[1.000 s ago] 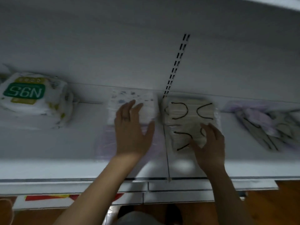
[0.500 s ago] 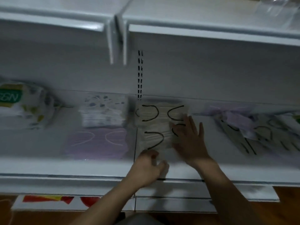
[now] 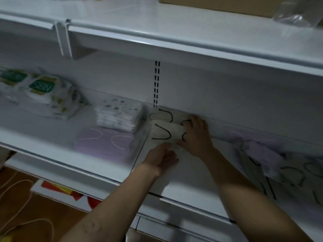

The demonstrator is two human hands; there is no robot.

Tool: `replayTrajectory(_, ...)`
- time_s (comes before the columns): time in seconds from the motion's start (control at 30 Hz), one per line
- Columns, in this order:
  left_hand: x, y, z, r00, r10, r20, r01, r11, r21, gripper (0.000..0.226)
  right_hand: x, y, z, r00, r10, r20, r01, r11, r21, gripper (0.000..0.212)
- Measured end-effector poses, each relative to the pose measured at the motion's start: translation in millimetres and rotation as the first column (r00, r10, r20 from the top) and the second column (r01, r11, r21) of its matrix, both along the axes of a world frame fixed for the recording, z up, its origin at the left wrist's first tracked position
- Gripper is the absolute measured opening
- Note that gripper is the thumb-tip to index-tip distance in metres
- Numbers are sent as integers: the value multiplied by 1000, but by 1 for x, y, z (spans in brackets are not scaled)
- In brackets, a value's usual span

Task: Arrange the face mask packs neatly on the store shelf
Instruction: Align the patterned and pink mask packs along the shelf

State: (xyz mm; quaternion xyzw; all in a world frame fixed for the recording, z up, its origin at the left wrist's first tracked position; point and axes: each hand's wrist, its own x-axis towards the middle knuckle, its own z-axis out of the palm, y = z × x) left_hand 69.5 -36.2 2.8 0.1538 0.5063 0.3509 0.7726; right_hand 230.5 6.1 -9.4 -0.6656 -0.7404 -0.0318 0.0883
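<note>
Two beige face mask packs with black ear loops lie on the white shelf [image 3: 104, 170] against the back wall, one [image 3: 166, 116] behind the other [image 3: 162, 132]. My right hand [image 3: 194, 135] rests flat on the right side of the front pack, fingers reaching the rear one. My left hand [image 3: 162, 158] touches the front pack's near edge with loosely straight fingers. Left of them sit a purple mask pack [image 3: 104, 144] and, behind it, a white patterned pack [image 3: 118, 116].
Green-labelled N95 packs [image 3: 49, 95] lie at the far left. A loose heap of purple and beige mask packs [image 3: 279, 168] sprawls on the right. The upper shelf [image 3: 174, 41] overhangs, carrying a cardboard box [image 3: 209, 2] and a plastic bag [image 3: 293, 13]. A cord [image 3: 17, 198] lies on the floor.
My left hand left the patterned pack and came to the front edge of the beige pack. My right hand stayed on the beige pack, sliding toward its back right.
</note>
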Motion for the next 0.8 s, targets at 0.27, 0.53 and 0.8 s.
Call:
replayTrajectory(0.27,28,25,-5,990,93,-107,-94,996,-5,8,6,31,21,995,60,79,-69,990,119,39)
replayTrajectory(0.53,31,46,1,990,141,-27,-143,985,-95,39,2,43,25,983,74,-165,-83,995,-47,57)
replayTrajectory(0.8,34,55,4,988,153,-27,-155,981,-117,42,2,56,34,985,23,-169,-90,911,-402,25)
